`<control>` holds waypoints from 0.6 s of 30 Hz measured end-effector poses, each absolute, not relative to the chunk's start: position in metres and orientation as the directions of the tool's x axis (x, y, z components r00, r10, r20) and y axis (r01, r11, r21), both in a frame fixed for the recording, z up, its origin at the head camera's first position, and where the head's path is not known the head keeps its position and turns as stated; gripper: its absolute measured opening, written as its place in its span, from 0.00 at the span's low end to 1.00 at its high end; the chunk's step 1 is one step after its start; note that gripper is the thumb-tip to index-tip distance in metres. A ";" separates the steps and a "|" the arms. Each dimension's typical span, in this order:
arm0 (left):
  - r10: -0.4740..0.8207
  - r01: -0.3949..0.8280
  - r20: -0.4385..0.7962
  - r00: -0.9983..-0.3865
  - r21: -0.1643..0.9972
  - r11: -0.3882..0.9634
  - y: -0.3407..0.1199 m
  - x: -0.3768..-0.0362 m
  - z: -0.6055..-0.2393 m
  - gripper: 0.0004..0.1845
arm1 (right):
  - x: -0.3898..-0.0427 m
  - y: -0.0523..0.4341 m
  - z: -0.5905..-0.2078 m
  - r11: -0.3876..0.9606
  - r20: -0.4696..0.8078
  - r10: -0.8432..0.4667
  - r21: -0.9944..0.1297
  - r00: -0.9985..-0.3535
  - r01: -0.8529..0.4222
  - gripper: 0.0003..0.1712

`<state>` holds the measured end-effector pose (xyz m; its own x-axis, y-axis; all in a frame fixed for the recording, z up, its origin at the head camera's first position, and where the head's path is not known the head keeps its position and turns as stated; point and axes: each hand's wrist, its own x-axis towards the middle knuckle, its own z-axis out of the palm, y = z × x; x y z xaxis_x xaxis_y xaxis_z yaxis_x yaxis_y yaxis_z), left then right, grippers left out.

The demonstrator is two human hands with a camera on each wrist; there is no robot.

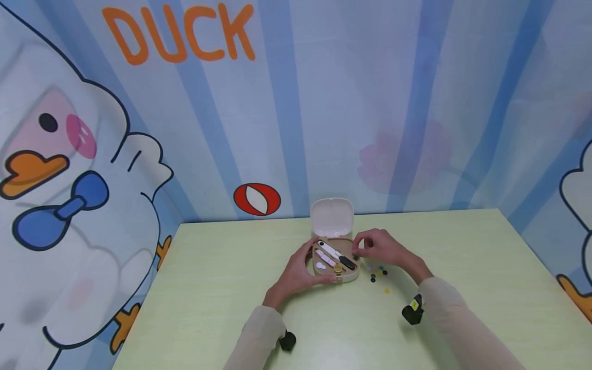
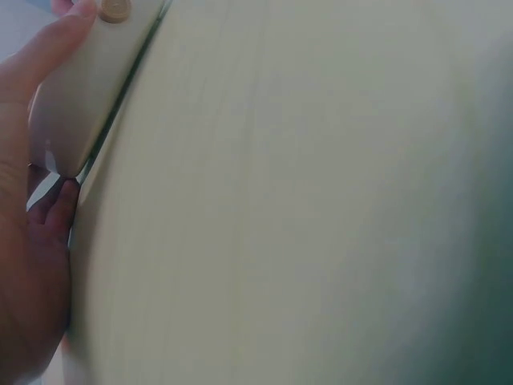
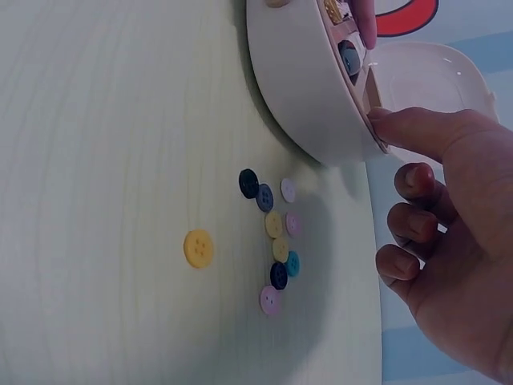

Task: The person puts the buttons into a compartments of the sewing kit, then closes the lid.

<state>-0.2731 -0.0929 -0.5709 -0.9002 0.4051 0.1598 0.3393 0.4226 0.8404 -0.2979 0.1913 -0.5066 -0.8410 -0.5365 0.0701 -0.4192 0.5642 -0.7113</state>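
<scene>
A small rounded sewing kit box (image 1: 349,278) stands on the table with its pale lid (image 1: 332,218) raised. Inside, a white-and-black tool (image 1: 336,255) and a pink tool (image 1: 325,258) lie slantwise beside a round gold piece (image 1: 338,268). My left hand (image 1: 298,270) grips the box's left and front, thumb along the front wall near a round tan catch (image 2: 115,10). At the right rim is my right hand (image 1: 380,246), one digit reaching the compartment edge, the other fingers (image 3: 413,224) bent. Whether it pinches anything, I cannot tell.
Several small buttons (image 3: 274,224), black, blue, pink, cream and white, lie on the table right of the box. A larger yellow button (image 3: 199,249) lies apart, nearer the front. Behind the table (image 1: 222,267) hangs a striped duck backdrop (image 1: 319,103).
</scene>
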 end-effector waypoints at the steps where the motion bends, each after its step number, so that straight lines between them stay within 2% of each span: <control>1: 0.406 0.341 0.162 -0.900 0.841 0.420 -0.093 -0.273 -0.571 0.61 | -0.298 0.190 -0.506 0.572 0.068 -0.532 -0.706 -0.844 -0.417 0.02; 18: 0.406 0.337 0.154 -0.901 0.839 0.428 -0.093 -0.271 -0.567 0.60 | -0.292 0.190 -0.500 0.573 0.059 -0.557 -0.695 -0.828 -0.435 0.06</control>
